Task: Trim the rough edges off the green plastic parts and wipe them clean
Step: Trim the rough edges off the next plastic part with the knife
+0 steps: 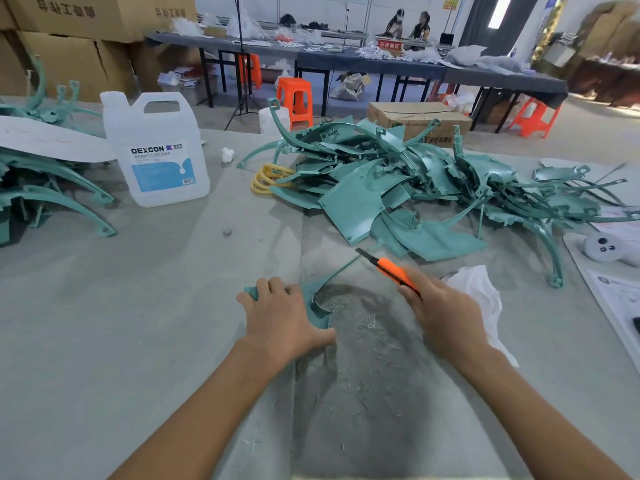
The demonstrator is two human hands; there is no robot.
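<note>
My left hand (pixel 282 318) presses down on a green plastic part (pixel 317 299) lying on the grey felt table, fingers curled over its far edge. A thin green arm of that part runs up to the right toward the blade. My right hand (pixel 441 311) grips an orange utility knife (pixel 391 270), its black blade tip pointing up-left just above that thin arm. A crumpled white cloth (pixel 479 292) lies right behind my right hand. Fine green shavings (pixel 360 327) are scattered on the felt between my hands.
A large pile of green parts (pixel 398 188) fills the middle and right of the table, with yellow rings (pixel 268 178) at its left edge. A white DEXCON jug (pixel 156 150) stands at left, more green parts (pixel 41 188) beside it. A white plush toy (pixel 606 249) lies at right.
</note>
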